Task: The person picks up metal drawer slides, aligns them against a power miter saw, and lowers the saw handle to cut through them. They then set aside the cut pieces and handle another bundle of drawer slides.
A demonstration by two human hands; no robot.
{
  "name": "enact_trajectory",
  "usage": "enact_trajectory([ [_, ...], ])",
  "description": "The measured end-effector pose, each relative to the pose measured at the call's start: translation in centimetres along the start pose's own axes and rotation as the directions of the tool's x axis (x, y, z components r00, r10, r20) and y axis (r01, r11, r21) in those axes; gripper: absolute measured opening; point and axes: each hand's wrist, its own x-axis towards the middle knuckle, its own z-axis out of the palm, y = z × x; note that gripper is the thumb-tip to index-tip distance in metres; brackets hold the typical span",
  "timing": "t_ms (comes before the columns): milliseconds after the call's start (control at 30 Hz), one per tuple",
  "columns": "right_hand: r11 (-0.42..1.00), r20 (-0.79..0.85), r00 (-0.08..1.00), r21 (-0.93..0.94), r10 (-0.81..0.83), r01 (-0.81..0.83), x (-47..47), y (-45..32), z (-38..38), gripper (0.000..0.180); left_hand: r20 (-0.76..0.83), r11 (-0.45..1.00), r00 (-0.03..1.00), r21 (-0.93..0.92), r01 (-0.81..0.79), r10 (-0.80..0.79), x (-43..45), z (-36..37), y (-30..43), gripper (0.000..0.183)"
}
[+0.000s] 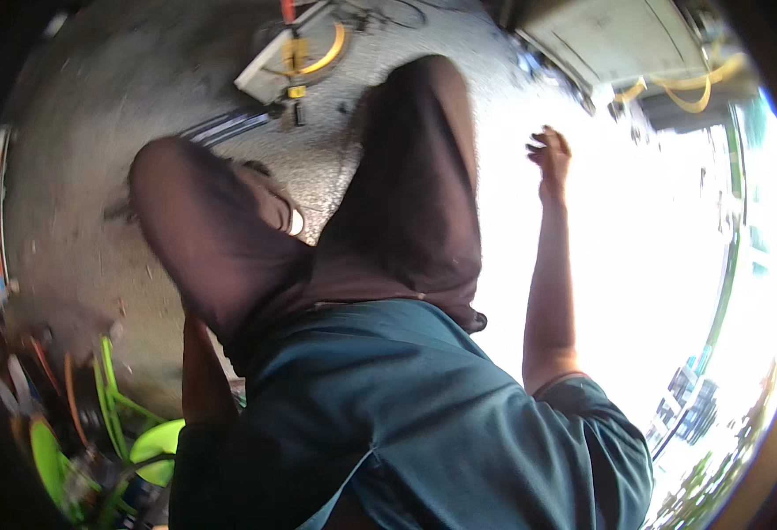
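My right hand (550, 154) is raised out to the right of my right knee, over brightly lit, washed-out ground. Its fingers are slightly curled and apart, and I see nothing held in it. My left hand is out of view; only the left forearm shows, running down behind my left thigh. On the concrete floor (90, 165) in front of my knees is a tool with a curved yellow part (328, 50) and a pale flat plate (269, 69). Long metal bars (229, 126) lie close to it, partly hidden by my left knee.
A large pale metal cabinet (617, 40) stands at the upper right, with a looped yellow hose or cable (696, 93) beside it. Bright green chair-like frames (107, 391) and assorted clutter crowd the lower left. A dark cable (405, 20) lies on the floor ahead.
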Motion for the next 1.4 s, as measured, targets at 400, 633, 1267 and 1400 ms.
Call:
enact_trajectory([
  [400, 0.308, -0.277, 0.532, -0.571, 0.8, -0.761, -24.1, 34.8, -3.9, 0.044, 0.003, 0.997, 1.0, -0.08, -0.016, 0.016, -0.3, -3.8, 14.6, 0.036],
  [633, 0.246, -0.388, 0.52, -0.57, 0.761, -0.784, -23.5, 36.5, -1.4, 0.062, 0.016, 0.993, 0.999, -0.107, -0.04, 0.042, -2.1, -4.5, 20.3, 0.038],
  [1267, 0.262, -0.013, 0.564, -0.876, 0.826, -0.405, -22.4, 31.4, 3.1, 0.034, 0.038, 0.948, 0.982, -0.271, -0.166, 0.183, -4.6, -4.1, 32.2, 0.05],
  [1400, 0.485, 0.263, 0.595, -0.839, 0.76, -0.248, -18.5, 31.4, 0.4, 0.039, 0.103, 0.927, 0.983, -0.36, -0.106, 0.152, -9.6, -0.1, 38.1, 0.052],
])
